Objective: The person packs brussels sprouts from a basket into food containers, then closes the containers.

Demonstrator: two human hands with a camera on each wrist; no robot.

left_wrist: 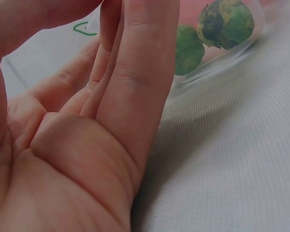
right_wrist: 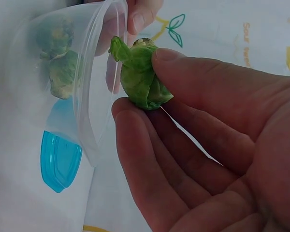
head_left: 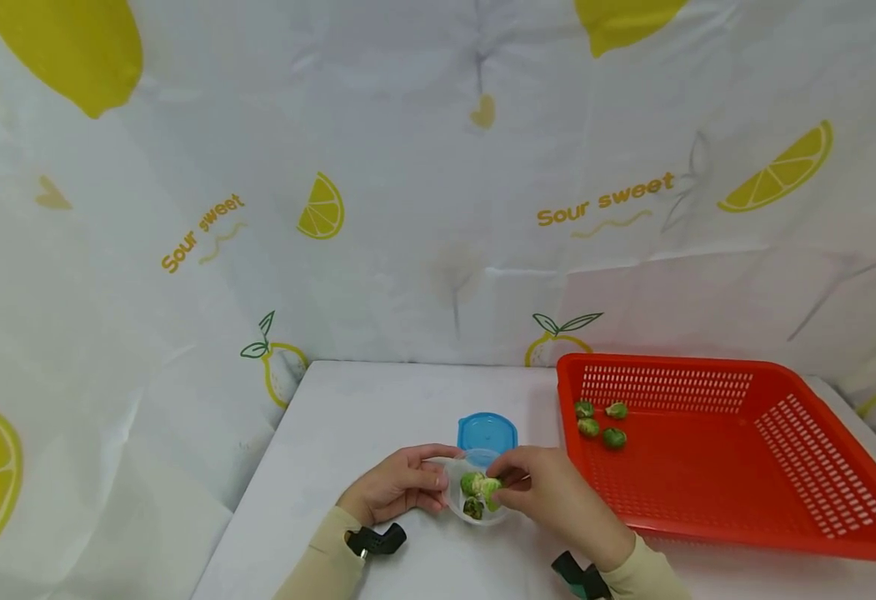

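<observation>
My left hand point(head_left: 406, 485) grips a clear plastic tub point(right_wrist: 26, 53) by its left side, with the thumb at the rim. Between the thumb and fingertips of my right hand point(head_left: 550, 492) is a green Brussels sprout point(right_wrist: 141, 75), pinched right at the tub's mouth. One of its outer leaves sticks out toward the tub. Through the cloudy wall, two other Brussels sprouts point(right_wrist: 65, 75) show inside. The left wrist view also has sprouts point(left_wrist: 226, 23) in the tub, partly covered by the fingers of the left hand point(left_wrist: 87, 135).
A blue lid point(head_left: 487, 432) lies on the white table point(head_left: 385, 408) just behind the tub. To the right stands a large red slotted basket point(head_left: 693, 467) with several sprouts point(head_left: 601, 425) in its far left corner. A lemon-print sheet point(head_left: 407, 208) hangs behind the table.
</observation>
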